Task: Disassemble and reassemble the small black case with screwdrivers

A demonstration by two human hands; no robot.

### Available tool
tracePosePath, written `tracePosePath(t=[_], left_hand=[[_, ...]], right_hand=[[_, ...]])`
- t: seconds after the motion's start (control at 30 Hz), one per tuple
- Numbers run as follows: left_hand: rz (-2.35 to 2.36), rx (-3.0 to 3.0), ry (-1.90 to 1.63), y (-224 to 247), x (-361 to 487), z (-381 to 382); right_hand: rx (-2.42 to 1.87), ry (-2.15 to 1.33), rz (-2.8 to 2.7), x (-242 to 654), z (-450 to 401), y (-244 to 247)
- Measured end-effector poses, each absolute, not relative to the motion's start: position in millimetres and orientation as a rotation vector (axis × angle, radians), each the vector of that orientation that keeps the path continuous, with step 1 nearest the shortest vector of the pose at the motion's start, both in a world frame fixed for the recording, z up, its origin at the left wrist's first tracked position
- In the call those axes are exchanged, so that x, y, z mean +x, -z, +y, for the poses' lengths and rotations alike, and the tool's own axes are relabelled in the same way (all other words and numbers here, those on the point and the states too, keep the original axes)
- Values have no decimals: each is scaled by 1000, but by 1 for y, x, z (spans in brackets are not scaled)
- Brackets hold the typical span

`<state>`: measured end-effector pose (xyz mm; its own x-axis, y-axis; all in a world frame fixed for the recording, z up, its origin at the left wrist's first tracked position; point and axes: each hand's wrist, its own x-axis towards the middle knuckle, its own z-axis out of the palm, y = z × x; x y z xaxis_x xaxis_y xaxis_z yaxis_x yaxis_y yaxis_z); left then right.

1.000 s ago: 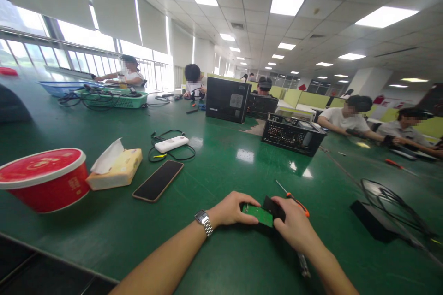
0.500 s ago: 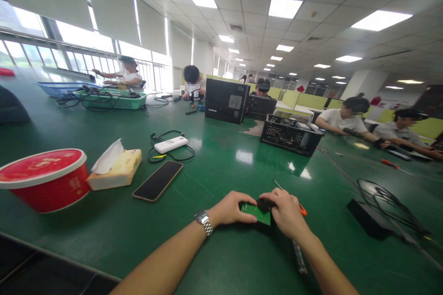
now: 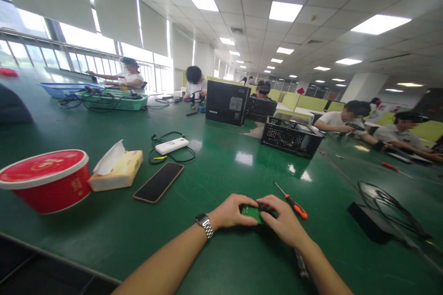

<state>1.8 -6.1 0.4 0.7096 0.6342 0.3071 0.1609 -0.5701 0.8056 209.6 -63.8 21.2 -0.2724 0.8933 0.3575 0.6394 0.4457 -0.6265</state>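
Note:
A small green circuit board (image 3: 252,212) is held low over the table between both my hands. My left hand (image 3: 230,210), with a metal-band watch at the wrist, pinches its left side between thumb and fingers. Closed on the board's right side is my right hand (image 3: 285,221), its thumb in front and fingers behind. A dark part (image 3: 270,212) shows between those fingers, mostly covered. Just beyond my right hand lies an orange-and-black screwdriver (image 3: 296,206), tip pointing away. A thin, clear-looking object (image 3: 302,265) is partly hidden under my right wrist.
Left on the green table (image 3: 214,161) are a red tub (image 3: 44,182), tissues (image 3: 119,169), a phone (image 3: 159,182) and a white device (image 3: 172,145) with cable. Computer cases (image 3: 226,101) stand ahead. A black box (image 3: 370,221) with cables lies right. Several people work around the table.
My right hand has shifted its grip along the board's right side, its thumb now at the front. More of the screwdriver handle shows. The view has tilted slightly.

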Motion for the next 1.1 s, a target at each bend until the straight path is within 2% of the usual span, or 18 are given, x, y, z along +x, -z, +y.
tracePosePath(t=[0.2,0.33,0.77,0.93,1.1], left_hand=[[600,2134,-764,1,1,-6],[733,2118,-828,1,0,-6],[776,1537,-1127,-4,10,-5],[782,1448,-1137,-7,11,-6],[752,1480,-1135,-11,10,-10]], right_hand=[[-1286,-333,-1700,221,-58,-12],[-1212,-367,-1549,229,-59,-11],[-997,-483,-1850,227,-67,-11],[-1087,-426,-1987,216,-77,-21],[-1421,-262,-2081,199,-78,-26]])
